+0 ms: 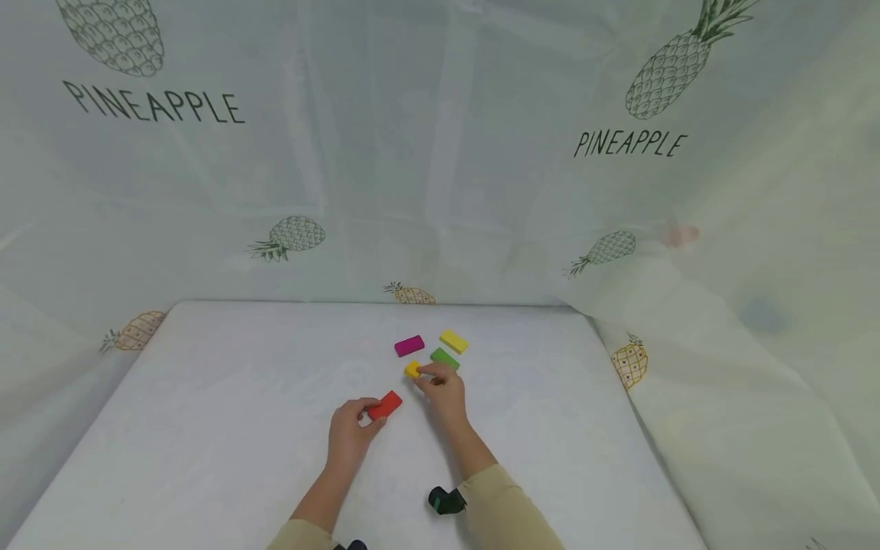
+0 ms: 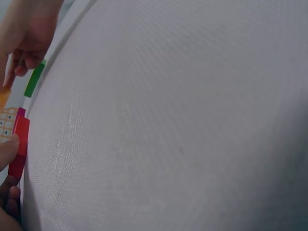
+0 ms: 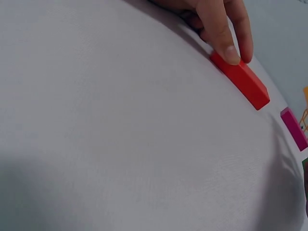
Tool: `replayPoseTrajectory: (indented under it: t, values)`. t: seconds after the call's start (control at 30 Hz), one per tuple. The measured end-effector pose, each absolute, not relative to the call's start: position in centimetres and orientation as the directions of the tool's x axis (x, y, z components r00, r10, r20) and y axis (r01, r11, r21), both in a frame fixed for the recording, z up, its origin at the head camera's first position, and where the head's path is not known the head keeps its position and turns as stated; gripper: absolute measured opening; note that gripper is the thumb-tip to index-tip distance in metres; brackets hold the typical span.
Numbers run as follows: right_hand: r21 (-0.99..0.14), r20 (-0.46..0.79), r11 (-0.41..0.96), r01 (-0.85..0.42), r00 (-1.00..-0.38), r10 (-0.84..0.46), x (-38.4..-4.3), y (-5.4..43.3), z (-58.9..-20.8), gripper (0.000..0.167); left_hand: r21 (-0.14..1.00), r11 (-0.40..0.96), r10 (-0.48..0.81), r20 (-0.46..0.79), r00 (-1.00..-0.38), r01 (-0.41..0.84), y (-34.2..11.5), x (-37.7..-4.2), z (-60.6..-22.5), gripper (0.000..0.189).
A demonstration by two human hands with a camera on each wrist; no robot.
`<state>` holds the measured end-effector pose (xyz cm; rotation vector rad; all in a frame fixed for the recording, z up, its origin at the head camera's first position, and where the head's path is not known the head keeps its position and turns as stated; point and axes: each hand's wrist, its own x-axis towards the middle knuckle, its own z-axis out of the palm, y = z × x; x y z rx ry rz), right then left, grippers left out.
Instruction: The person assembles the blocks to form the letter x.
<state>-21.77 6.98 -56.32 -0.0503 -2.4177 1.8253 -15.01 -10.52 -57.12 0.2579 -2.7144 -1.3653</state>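
Note:
My left hand (image 1: 351, 435) grips a red block (image 1: 386, 406) between thumb and fingers, low over the white table. In the right wrist view the red block (image 3: 243, 82) points its free end away from the left hand (image 3: 216, 21). Farther forward and to the right, my right hand (image 1: 443, 393) pinches a small orange-yellow block (image 1: 412, 370), partly covered by the fingertips. Just beyond those fingers lies a green block (image 1: 445, 358), also seen below the right hand (image 2: 36, 36) as a green strip (image 2: 34, 81) in the left wrist view.
A magenta block (image 1: 409, 346) and a yellow block (image 1: 454, 341) lie on the table (image 1: 227, 397) beyond the hands. Behind the table's far edge hangs a pale curtain (image 1: 385, 153) printed with pineapples. A small black object (image 1: 445, 500) shows by the right sleeve (image 1: 509, 508).

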Motion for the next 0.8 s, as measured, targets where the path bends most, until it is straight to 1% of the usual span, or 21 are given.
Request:
replayPoseTrajectory:
  t: [0.3,0.47,0.63,0.8]
  values:
    - [-0.959,0.035,0.283,-0.002,-0.993,0.111,-20.8,6.3,-57.3,0.011,0.800,0.592,-0.184,0.022,-0.983,-0.093,-10.6,-15.1,-57.0,0.038]
    - [-0.960,0.050,0.281,-0.008,-0.988,0.144,-20.4,5.9,-57.7,0.011,0.802,0.591,-0.183,0.025,-0.983,-0.090,-10.6,-15.2,-57.2,0.038]
    - [-0.950,0.099,0.310,-0.045,-0.982,0.160,-20.0,5.7,-58.2,0.012,0.799,0.595,-0.187,0.031,-0.982,-0.088,-10.5,-15.2,-57.4,0.038]
    - [-0.928,0.175,0.350,-0.125,-0.978,0.116,-19.5,5.5,-58.6,0.013,0.796,0.600,-0.189,0.044,-0.981,-0.080,-10.6,-15.3,-57.5,0.037]
